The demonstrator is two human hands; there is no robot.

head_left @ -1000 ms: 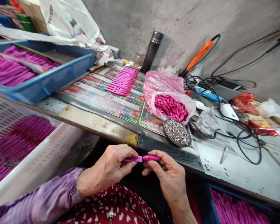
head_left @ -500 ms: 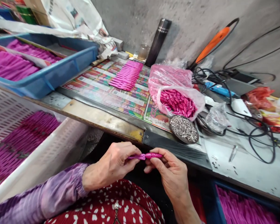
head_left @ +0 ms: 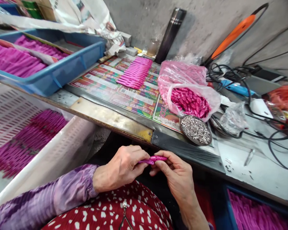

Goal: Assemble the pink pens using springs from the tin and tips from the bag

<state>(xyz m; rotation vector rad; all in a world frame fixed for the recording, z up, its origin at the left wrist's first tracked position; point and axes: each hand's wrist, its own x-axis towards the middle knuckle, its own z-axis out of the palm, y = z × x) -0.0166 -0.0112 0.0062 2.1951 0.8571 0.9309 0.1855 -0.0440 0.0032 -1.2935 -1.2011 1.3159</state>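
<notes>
Pinching a slender purple piece [head_left: 147,162] in your left hand [head_left: 122,166], you are gripping a glossy magenta piece [head_left: 159,158] at its end with your right hand [head_left: 179,174].

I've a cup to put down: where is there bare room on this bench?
The printed sheet is open between the blue tray and pink bag, on the near side of the laid-out purple pieces. The back right is crowded with cables and a crumpled clear bag.
</notes>
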